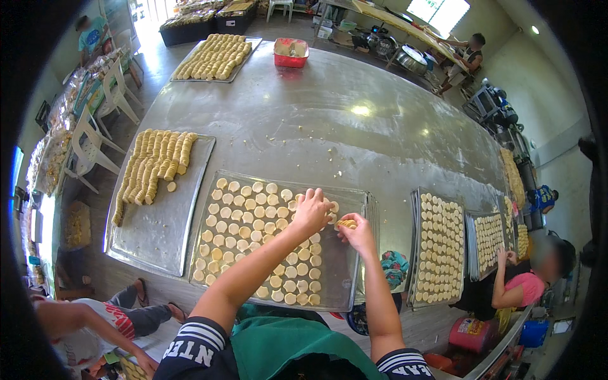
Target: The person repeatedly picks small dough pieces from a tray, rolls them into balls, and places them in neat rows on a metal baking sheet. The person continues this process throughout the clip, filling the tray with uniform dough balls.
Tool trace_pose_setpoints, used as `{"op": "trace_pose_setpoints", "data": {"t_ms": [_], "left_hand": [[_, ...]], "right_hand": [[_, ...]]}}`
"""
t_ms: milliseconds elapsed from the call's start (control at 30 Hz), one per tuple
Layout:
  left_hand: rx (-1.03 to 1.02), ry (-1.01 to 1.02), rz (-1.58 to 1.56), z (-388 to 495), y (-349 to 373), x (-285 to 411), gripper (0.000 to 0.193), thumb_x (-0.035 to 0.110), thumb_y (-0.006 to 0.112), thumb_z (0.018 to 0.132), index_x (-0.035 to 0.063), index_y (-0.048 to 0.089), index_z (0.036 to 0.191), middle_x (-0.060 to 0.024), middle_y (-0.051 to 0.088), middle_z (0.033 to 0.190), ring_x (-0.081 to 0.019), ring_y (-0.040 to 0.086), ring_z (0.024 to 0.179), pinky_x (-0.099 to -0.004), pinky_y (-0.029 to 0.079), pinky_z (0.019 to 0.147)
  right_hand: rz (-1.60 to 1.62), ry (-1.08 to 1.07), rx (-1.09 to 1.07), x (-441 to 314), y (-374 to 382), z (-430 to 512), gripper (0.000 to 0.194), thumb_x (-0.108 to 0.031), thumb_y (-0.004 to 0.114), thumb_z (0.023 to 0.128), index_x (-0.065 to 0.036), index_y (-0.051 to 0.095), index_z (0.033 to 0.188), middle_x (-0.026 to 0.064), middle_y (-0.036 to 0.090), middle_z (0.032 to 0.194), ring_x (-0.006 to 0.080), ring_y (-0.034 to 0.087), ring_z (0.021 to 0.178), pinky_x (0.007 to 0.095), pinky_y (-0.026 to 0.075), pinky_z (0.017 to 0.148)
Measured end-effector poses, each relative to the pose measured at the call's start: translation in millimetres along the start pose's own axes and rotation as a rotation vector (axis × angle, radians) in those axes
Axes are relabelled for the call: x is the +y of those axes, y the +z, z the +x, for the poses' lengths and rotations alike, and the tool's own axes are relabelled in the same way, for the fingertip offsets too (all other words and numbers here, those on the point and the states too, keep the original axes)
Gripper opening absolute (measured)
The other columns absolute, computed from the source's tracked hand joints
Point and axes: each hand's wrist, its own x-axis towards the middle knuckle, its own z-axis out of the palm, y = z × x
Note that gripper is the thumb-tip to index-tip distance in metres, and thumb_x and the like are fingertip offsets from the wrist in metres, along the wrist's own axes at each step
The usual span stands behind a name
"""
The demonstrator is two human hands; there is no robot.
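Rows of round, flat dough pieces (256,212) cover most of a metal baking tray (339,266) in front of me. A strip along the tray's right side shows bare metal. My right hand (356,232) grips a small stack of dough rounds (346,223) over that strip. Just left of it, my left hand (312,209) hovers low over the tray's upper right, fingers bent down at the dough rounds there. Whether its fingertips hold a piece is hidden. To the left, another tray (164,242) carries overlapping rows of dough slices (154,166), with a single loose slice (171,186) beside them.
A red container (291,53) and a full dough tray (213,57) stand at the table's (332,118) far edge. A bunched patterned cloth (394,268) lies right of my tray. Filled trays (437,247) follow, where a co-worker (522,280) works. Another person (90,327) is at lower left.
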Motion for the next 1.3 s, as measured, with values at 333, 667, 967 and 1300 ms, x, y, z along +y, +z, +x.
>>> {"op": "trace_pose_setpoints", "data": {"t_ms": [333, 667, 967, 1300], "left_hand": [[0.075, 0.057, -0.152, -26.9, 0.5, -6.3, 0.022, 0.018, 0.072, 0.081, 0.0248, 0.076, 0.101, -0.0054, 0.056, 0.102, -0.0288, 0.051, 0.105, -0.0437, 0.041, 0.089], [0.044, 0.163, -0.137, -60.4, 1.7, 1.7, 0.021, 0.016, 0.072, 0.079, 0.0278, 0.077, 0.096, -0.0045, 0.055, 0.100, -0.0275, 0.052, 0.101, -0.0433, 0.043, 0.087], [-0.039, 0.190, -0.043, -78.3, -6.9, 7.5, 0.031, 0.015, 0.069, 0.079, 0.0295, 0.074, 0.106, -0.0040, 0.053, 0.101, -0.0268, 0.050, 0.103, -0.0421, 0.042, 0.086], [0.029, 0.169, -0.152, -87.7, -8.0, 8.1, 0.031, 0.010, 0.068, 0.076, 0.0281, 0.077, 0.099, -0.0035, 0.054, 0.098, -0.0266, 0.051, 0.098, -0.0426, 0.043, 0.084]], "right_hand": [[-0.354, -0.311, 0.187, -10.2, 11.2, -20.4, 0.020, -0.008, 0.078, 0.077, -0.004, 0.068, 0.094, 0.0140, 0.071, 0.088, 0.0267, 0.071, 0.079, 0.0373, 0.055, 0.070], [-0.088, 0.036, 0.065, -1.5, 15.8, -46.6, 0.019, -0.011, 0.076, 0.085, -0.007, 0.067, 0.102, 0.0049, 0.066, 0.087, 0.0131, 0.065, 0.063, 0.0279, 0.055, 0.053], [0.184, 0.083, -0.005, 19.0, -5.6, -61.7, 0.026, -0.003, 0.070, 0.086, -0.005, 0.060, 0.110, 0.0047, 0.065, 0.092, 0.0110, 0.066, 0.079, 0.0265, 0.057, 0.066], [-0.379, -0.298, 0.096, 0.3, 24.1, -86.5, 0.024, -0.007, 0.077, 0.077, -0.004, 0.071, 0.100, 0.0124, 0.066, 0.097, 0.0270, 0.068, 0.090, 0.0365, 0.054, 0.080]]}}
